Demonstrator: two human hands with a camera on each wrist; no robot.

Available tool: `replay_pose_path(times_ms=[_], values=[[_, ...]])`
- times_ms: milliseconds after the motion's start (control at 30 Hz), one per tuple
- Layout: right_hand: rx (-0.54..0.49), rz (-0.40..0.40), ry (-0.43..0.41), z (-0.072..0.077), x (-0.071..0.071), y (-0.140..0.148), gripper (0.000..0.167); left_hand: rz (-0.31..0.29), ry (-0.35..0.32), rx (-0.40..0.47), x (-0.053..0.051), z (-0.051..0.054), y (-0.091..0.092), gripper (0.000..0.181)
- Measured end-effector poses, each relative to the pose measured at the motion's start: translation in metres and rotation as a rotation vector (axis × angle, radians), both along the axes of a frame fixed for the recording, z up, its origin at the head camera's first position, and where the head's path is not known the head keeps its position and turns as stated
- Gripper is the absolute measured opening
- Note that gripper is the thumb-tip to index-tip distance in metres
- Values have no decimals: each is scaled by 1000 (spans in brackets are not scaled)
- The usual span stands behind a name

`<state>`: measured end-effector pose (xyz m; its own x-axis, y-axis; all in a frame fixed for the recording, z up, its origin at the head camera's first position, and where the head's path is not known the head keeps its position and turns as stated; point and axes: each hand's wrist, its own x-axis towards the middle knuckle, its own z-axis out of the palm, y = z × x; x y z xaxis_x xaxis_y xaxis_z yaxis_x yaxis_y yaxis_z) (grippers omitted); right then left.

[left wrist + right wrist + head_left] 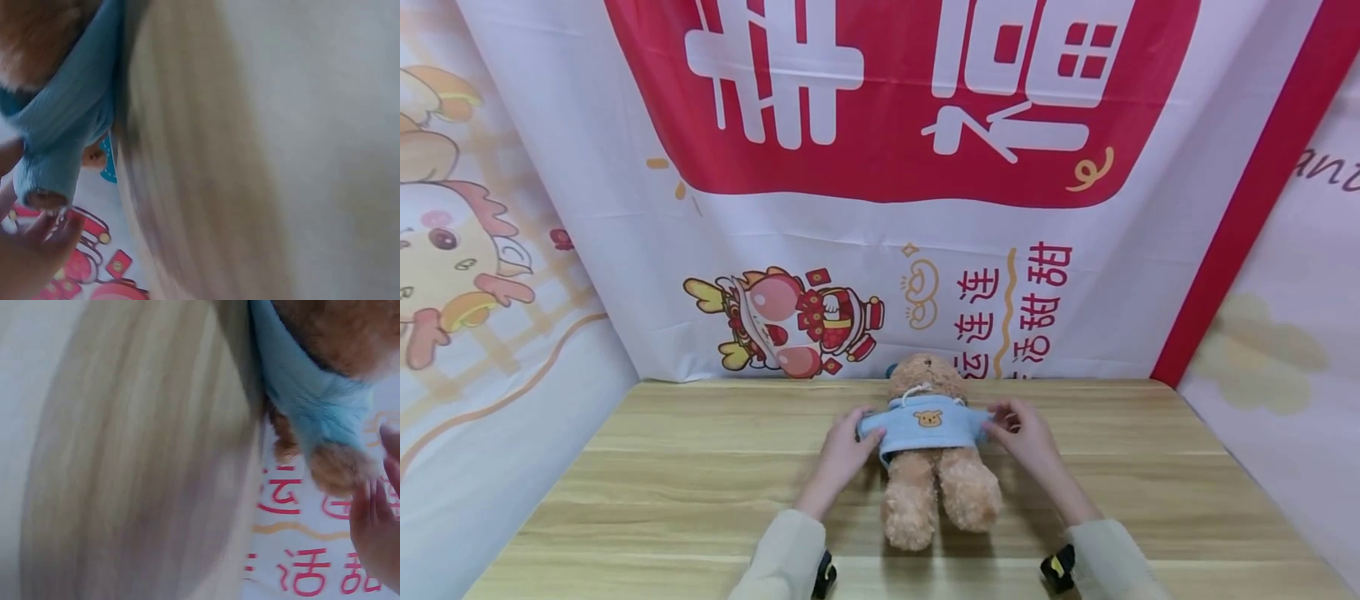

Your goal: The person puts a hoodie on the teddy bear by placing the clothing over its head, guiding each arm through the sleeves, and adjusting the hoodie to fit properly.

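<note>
A brown teddy bear [910,492] in a light blue hoodie [917,433] lies on its back on the wooden table, feet toward me. On the left, my left hand [846,446] holds the sleeve end, with the thumb in front. The left wrist view shows that sleeve [53,165] with its cuff over the paw, next to the left fingers. My right hand [1026,433] is at the opposite sleeve, its curled fingertips and thumb at the end. From that sleeve a furry paw [340,469] sticks out, against the right fingers. The bear's head is partly visible beyond the hoodie.
Light wood-grain table [700,475] spreads to both sides of the bear. A white cloth backdrop [625,250] with red prints stands at the table's far edge, close behind the bear's head. Printed cloth hangs along both sides.
</note>
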<state>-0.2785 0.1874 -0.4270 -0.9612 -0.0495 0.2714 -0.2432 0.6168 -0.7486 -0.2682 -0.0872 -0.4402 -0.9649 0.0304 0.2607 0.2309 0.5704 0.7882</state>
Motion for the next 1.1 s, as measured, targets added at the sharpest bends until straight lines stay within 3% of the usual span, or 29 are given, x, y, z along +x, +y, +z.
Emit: replay_pose_path(times_ms=[67,167,367,467,567,700,833,1100], values=[[17,22,15,3,7,-4,17,50,76,-61,7,5,3,24],[64,82,-29,3,15,-9,18,89,79,-115,18,11,8,25],[-69,177,-279,4,25,-16,44,82,-168,-56,36,24,23,48],[-176,165,-400,6,29,-18,52,73,-225,-12,43,28,30,56],[-249,159,-461,8,31,-21,56,52,-255,49,46,29,35,67],[-259,157,-438,7,33,-25,56,21,-250,90,46,25,38,72],[-248,140,-361,3,34,-28,43,-7,-201,55,45,23,38,65],[-213,72,-227,-1,30,-26,15,-18,-94,-244,47,28,28,21]])
